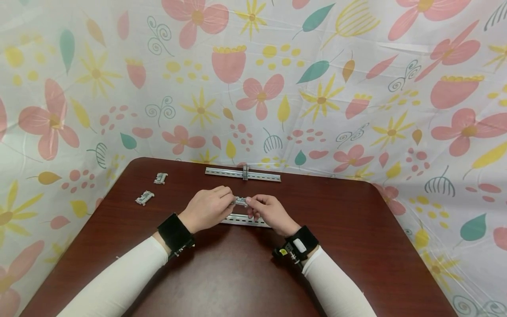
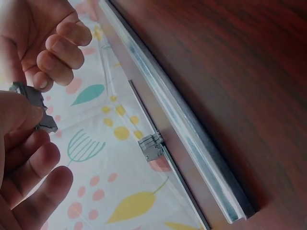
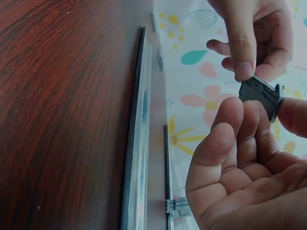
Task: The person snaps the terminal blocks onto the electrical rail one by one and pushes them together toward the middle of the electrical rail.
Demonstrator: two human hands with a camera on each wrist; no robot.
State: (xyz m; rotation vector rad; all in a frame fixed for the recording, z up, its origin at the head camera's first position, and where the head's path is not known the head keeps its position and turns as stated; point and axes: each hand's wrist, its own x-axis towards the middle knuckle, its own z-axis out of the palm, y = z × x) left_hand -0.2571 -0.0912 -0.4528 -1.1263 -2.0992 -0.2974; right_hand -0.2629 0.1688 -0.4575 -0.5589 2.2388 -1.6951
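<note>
Over the near DIN rail (image 1: 243,220), a small grey terminal block (image 1: 240,201) is held up between two hands. The left hand (image 1: 208,208) pinches one end of it, and in the left wrist view its thumb lies across the block (image 2: 34,106). At the other end, the right hand (image 1: 274,213) pinches the block (image 3: 260,97) between thumb and fingertips, as the right wrist view shows. Both hands stand above the near rail, whose slotted metal strip lies partly behind them in the head view.
A second DIN rail (image 1: 222,171) lies at the table's back edge, with grey terminal blocks (image 1: 245,172) clipped at its middle. Two loose terminal blocks, one farther back (image 1: 160,178) and one nearer (image 1: 145,197), lie at the left. A flowered cloth (image 1: 261,97) hangs behind the brown table (image 1: 336,229).
</note>
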